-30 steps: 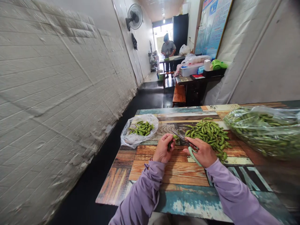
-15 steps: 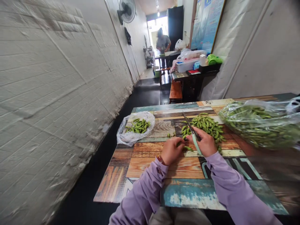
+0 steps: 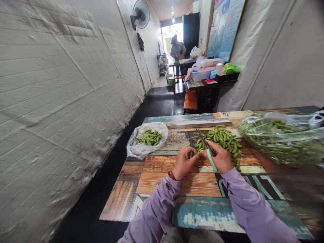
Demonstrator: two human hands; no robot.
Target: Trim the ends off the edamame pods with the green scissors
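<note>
My right hand (image 3: 220,158) is closed around scissors (image 3: 211,161) with pale green handles, their dark blades pointing up and away. Close beside it, my left hand (image 3: 184,162) pinches green soybean pods (image 3: 190,154) between thumb and fingers; how many is hidden. The fingertips of both hands almost meet just in front of a loose pile of soybean pods (image 3: 225,140) on the table. To the left, an open clear plastic bag (image 3: 131,148) holds a smaller heap of pods (image 3: 150,137).
A large clear bag full of pods (image 3: 280,141) stands at the right of the patchwork-patterned table (image 3: 174,185). Beyond are a red-brown bench (image 3: 190,99) and a cluttered side table (image 3: 199,84). Another person (image 3: 178,50) stands at a far table. A white wall (image 3: 63,101) runs along the left.
A pod that lay on the table under my hands is no longer visible there. My left fingers now pinch pods nearer the scissors. The view has tilted slightly.
</note>
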